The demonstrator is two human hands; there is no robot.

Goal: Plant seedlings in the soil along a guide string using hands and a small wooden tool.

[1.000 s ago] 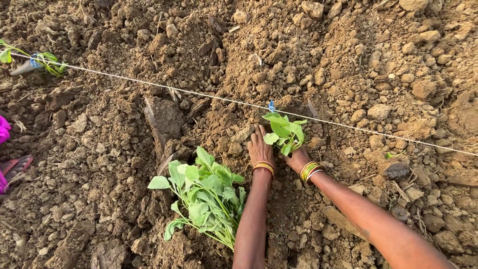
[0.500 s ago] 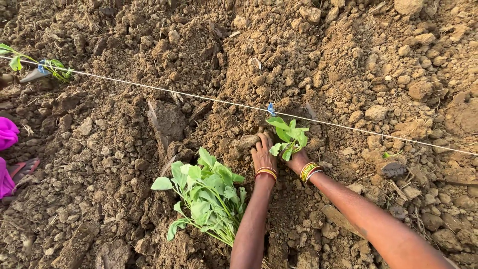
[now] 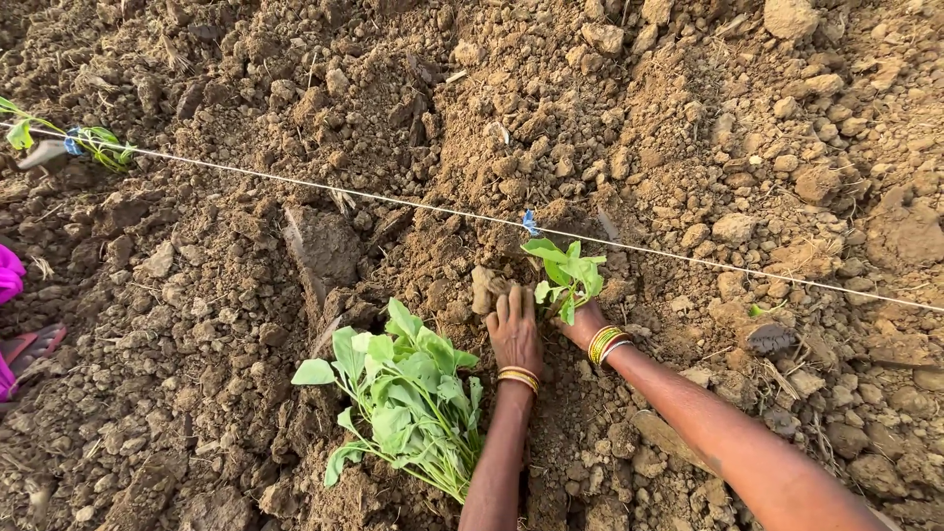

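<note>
At center frame, the left hand (image 3: 514, 329) lies flat and open on loose soil (image 3: 688, 128) while the right hand (image 3: 582, 323) cups the base of 1 green seedling (image 3: 565, 275) just below a taut string (image 3: 295, 182), with a seedling bundle (image 3: 408, 393) lower left.

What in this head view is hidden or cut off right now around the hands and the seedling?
- Head view: right hand fingers, hidden behind the seedling leaves.
- Seedling stem base and roots: covered by soil and both hands.
- Left hand palm: faces down, contact unseen.
- Bundle of seedlings: roots hidden under its own leaves.
- String: both ends run out of frame.
- Pink item: cut by left edge.
</note>
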